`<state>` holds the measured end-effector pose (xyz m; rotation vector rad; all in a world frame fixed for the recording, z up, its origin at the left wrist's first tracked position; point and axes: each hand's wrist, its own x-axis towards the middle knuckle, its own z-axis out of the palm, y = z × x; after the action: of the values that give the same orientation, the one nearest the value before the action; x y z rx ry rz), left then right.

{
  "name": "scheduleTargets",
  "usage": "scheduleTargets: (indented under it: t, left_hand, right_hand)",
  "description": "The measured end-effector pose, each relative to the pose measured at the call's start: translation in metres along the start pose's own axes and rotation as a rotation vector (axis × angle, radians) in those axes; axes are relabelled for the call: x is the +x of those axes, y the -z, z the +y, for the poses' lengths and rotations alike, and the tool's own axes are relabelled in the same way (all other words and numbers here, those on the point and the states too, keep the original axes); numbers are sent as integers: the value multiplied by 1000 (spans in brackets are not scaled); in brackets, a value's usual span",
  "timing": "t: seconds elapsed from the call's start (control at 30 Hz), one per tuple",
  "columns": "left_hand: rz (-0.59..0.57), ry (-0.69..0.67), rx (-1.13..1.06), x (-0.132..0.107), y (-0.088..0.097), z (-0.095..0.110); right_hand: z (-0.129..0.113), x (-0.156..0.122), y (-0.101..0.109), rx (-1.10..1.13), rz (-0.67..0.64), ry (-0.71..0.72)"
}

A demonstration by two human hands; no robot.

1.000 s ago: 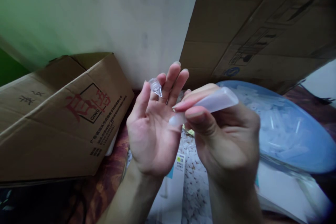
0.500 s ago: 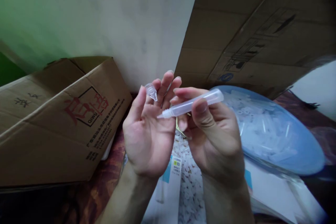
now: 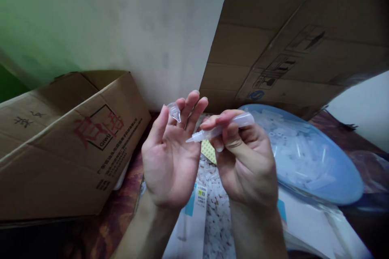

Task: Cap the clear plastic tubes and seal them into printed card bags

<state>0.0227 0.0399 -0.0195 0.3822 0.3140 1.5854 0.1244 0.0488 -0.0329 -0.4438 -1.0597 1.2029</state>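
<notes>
My left hand (image 3: 173,166) is palm up, pinching a small clear ribbed cap (image 3: 174,111) between thumb and index finger. The cap's narrow tip points down toward the palm; the other fingers are stretched out. In my right hand (image 3: 247,162) is a translucent white dropper bottle (image 3: 214,131), slim and tube-like, gripped between thumb and fingers. It lies nearly level, with its pointed nozzle aimed left over my left palm. Bottle and cap are apart.
A blue basin (image 3: 349,186) full of translucent plastic tubes stands at right. An open cardboard box (image 3: 60,162) is at left, and a large carton (image 3: 288,28) rises behind. Below my hands are a white printed box (image 3: 194,226) and many small whitish pieces (image 3: 217,218).
My right hand has shifted its fingers along the dropper bottle, covering more of its middle. My left hand still pinches the cap. The camera view has shifted slightly.
</notes>
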Motion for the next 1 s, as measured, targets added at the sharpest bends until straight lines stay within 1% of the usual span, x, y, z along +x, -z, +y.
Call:
scheduleTargets:
  t: [0.1,0.17,0.3,0.4,0.47,0.53,0.63,0.73,0.87,1.0]
  left_hand:
    - [1,18,-20,-1,-1,-1]
    - [-17,0,43,0,0,0]
    - [-101,-103,329,4,7,2]
    - [-146,-188,585,5,14,5]
    - [-170,-242,701,5,16,7]
    - [-152,-265,716,5,17,7]
    - [-53,-282,633,5,16,7]
    - [3,-376,597,7,16,7]
    - [13,-535,736,11,22,10]
    - [34,-607,885,13,29,12]
  right_hand:
    - [-2,0,2,-11,10,18]
    - [-4,1,3,-28,-27,4]
    - [-6,1,2,-38,-81,-22]
    - [-6,0,1,-32,-57,-30]
    - [-7,0,0,-30,-39,-42]
    - [-7,0,0,-21,-38,-59]
    - [-8,1,0,-3,-59,-82]
    - [-9,1,0,12,-62,-74]
    - [-8,1,2,-12,-40,-67]
    - [-8,2,5,-29,3,-52]
